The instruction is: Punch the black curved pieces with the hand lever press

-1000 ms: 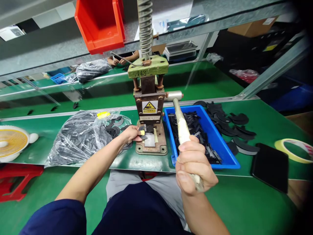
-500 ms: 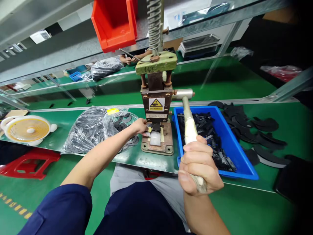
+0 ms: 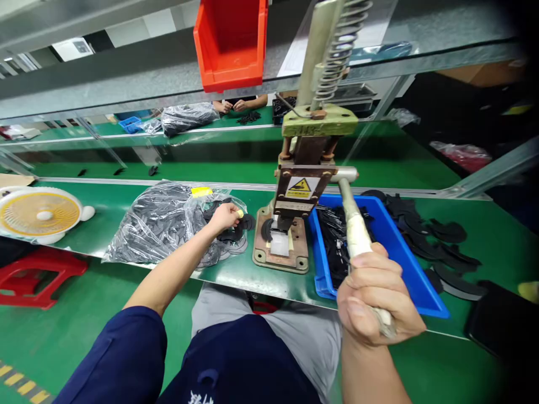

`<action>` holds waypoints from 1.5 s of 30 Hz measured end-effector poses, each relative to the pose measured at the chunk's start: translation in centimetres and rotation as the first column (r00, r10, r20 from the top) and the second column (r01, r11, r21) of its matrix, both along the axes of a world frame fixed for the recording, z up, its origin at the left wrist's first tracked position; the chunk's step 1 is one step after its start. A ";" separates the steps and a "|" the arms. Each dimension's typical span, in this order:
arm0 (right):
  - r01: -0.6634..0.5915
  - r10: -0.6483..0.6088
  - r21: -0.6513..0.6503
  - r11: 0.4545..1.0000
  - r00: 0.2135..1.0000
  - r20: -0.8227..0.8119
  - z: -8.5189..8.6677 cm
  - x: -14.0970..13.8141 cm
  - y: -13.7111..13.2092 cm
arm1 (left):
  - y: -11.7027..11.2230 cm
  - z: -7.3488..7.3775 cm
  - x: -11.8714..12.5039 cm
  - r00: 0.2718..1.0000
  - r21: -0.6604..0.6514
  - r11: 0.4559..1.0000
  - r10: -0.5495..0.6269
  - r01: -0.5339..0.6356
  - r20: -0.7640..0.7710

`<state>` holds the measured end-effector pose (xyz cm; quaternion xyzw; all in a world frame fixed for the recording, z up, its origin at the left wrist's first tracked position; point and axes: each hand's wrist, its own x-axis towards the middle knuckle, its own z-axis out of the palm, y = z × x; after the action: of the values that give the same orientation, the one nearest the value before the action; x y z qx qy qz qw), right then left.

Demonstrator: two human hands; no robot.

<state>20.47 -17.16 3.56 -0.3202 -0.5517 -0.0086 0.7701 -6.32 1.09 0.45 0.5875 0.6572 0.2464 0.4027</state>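
My right hand (image 3: 381, 294) is wrapped round the taped lever (image 3: 357, 227) of a hand press (image 3: 301, 188). My left hand (image 3: 227, 217) is over loose dark curved pieces (image 3: 233, 244) at the mouth of a clear plastic bag (image 3: 147, 224). Its fingers are drawn together, with a yellow cover on one fingertip; whether a piece is between them I cannot make out. Under the press head, a black curved piece (image 3: 266, 230) lies on the base (image 3: 263, 249), beside a whitish block (image 3: 279, 244).
A blue bin (image 3: 425, 294) of black parts stands right of the press. More curved pieces (image 3: 446, 255) lie beyond it. An orange bin (image 3: 231, 78) hangs overhead, a fan (image 3: 44, 216) lies at left, and another person's hands (image 3: 233, 105) are across the bench.
My left hand has moved left from the press base to the loose pieces by the bag. My right hand still grips the lever. The whole view has shifted and tilted.
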 end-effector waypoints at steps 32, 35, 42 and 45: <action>0.061 -0.062 0.132 0.989 0.998 0.005 1.7 -1.5 0.3 | -5.7 -0.8 -3.9 0.582 0.062 0.873 -0.267 0.483 -0.768; 0.066 -0.065 0.141 0.988 0.998 -0.010 1.6 -1.5 0.3 | -5.0 -0.6 -5.5 0.661 0.111 0.881 -0.256 0.460 -0.705; 0.083 -0.082 0.146 0.986 0.997 -0.010 1.5 -1.6 0.5 | -2.8 0.5 -5.6 0.663 0.028 0.908 -0.284 0.418 -0.692; 0.077 -0.078 0.129 0.989 0.997 0.003 1.5 -1.5 0.4 | -2.8 0.4 -3.9 0.587 -0.068 0.906 -0.327 0.418 -0.740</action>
<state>18.96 -16.76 5.03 -0.2911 -0.5400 -0.0755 0.7861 -10.27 -1.74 0.86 0.7821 0.6096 -0.0649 0.1115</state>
